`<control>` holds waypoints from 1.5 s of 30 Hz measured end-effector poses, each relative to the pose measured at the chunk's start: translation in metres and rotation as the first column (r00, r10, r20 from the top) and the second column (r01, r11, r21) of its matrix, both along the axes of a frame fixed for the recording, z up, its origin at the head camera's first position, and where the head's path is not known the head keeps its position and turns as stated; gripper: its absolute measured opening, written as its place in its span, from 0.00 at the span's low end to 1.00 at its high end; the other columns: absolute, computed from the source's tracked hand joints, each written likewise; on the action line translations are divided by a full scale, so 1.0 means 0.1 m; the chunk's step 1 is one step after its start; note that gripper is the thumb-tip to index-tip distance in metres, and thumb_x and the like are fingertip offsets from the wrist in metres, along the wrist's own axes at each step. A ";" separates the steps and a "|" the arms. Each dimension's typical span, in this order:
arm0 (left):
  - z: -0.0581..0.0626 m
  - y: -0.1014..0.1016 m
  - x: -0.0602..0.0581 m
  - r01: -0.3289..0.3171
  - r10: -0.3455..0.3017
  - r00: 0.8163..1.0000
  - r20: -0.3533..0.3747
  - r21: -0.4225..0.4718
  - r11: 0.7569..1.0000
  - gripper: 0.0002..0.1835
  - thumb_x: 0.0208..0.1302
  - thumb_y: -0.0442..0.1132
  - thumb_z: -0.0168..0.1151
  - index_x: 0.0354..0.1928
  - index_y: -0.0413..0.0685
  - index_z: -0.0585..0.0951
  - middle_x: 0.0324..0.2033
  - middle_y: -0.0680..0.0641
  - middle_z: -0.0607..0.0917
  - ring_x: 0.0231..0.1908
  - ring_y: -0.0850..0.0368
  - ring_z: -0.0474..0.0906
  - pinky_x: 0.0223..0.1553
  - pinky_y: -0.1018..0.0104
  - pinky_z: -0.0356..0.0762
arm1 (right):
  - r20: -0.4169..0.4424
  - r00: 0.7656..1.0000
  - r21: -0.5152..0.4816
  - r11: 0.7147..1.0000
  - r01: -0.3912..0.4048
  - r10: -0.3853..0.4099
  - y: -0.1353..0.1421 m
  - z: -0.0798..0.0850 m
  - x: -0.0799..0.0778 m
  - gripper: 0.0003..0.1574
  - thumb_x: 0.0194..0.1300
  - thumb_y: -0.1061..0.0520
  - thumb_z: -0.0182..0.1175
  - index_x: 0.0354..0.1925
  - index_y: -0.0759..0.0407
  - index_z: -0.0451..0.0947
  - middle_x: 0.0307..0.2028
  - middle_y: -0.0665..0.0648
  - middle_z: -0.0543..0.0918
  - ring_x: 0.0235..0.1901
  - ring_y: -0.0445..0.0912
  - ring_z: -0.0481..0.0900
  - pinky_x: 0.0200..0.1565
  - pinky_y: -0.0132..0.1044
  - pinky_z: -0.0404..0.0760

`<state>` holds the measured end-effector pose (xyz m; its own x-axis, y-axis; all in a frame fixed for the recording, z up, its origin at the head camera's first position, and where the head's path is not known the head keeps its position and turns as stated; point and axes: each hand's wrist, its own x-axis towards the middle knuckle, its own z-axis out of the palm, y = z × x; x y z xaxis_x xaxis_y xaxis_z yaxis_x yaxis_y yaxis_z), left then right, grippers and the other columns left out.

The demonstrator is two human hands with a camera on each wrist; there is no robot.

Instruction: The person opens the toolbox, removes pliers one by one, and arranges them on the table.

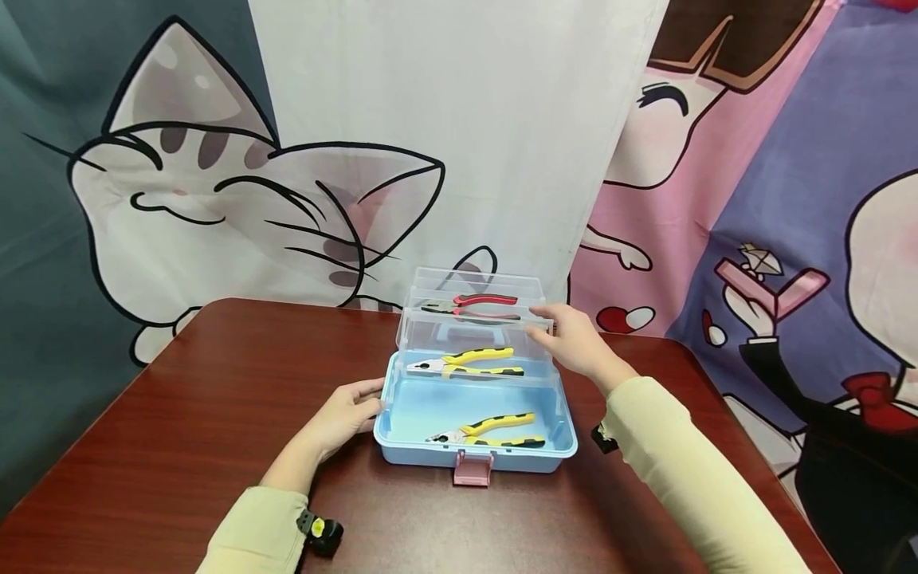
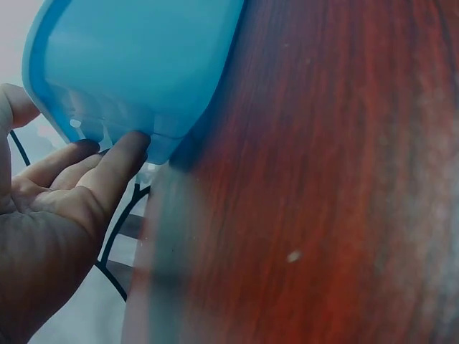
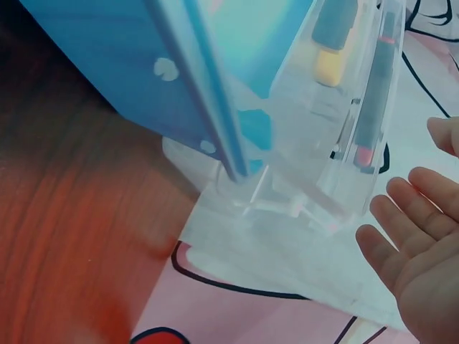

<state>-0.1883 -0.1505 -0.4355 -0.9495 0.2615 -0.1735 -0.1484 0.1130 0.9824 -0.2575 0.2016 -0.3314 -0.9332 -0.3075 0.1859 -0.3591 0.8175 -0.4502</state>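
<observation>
While a light-blue plastic toolbox with a pink latch stands open on a reddish-brown wooden table, a person's left hand rests relaxed fingertips against its left outer wall. The right hand, its fingers spread and loose, is at the right end of the raised clear-plastic trays; contact is unclear. Yellow-and-black pliers lie in the blue base, a second yellow-and-black pair in the lower clear tray, and red-and-black pliers in the upper one.
</observation>
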 end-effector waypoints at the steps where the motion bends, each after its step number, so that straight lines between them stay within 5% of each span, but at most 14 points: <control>1: 0.00 0.00 0.00 -0.001 0.001 1.000 0.000 -0.003 1.000 0.31 0.62 0.33 0.50 0.69 0.35 0.60 0.63 0.33 0.70 0.58 0.45 0.74 0.50 0.57 0.80 | 0.010 1.000 0.014 1.000 -0.009 0.008 -0.02 0.01 -0.01 0.31 0.65 0.48 0.58 0.61 0.62 0.71 0.59 0.63 0.75 0.50 0.55 0.76 0.52 0.51 0.79; 8: 0.01 0.01 -0.03 0.011 -0.011 1.000 -0.005 0.001 1.000 0.31 0.63 0.33 0.50 0.68 0.34 0.60 0.62 0.32 0.70 0.57 0.46 0.74 0.50 0.58 0.80 | 0.038 0.998 0.106 0.993 -0.051 0.047 -0.11 0.04 -0.08 0.31 0.65 0.48 0.58 0.61 0.62 0.71 0.60 0.63 0.74 0.62 0.57 0.69 0.61 0.55 0.71; 22: 0.02 0.02 -0.06 0.005 -0.005 1.000 -0.007 -0.009 1.000 0.31 0.63 0.33 0.50 0.68 0.35 0.61 0.62 0.32 0.71 0.56 0.46 0.75 0.50 0.59 0.80 | 0.086 0.981 0.233 0.954 -0.190 0.174 -0.35 0.10 -0.26 0.29 0.70 0.47 0.51 0.62 0.63 0.71 0.58 0.63 0.76 0.60 0.56 0.72 0.61 0.53 0.71; 45: 0.01 0.00 0.01 -0.023 0.023 1.000 -0.001 -0.020 1.000 0.30 0.63 0.34 0.51 0.68 0.35 0.62 0.62 0.33 0.72 0.56 0.47 0.76 0.50 0.58 0.80 | 0.165 0.978 0.255 0.953 -0.164 0.124 -0.64 0.09 -0.42 0.19 0.72 0.54 0.50 0.54 0.63 0.75 0.47 0.61 0.79 0.47 0.51 0.76 0.52 0.45 0.77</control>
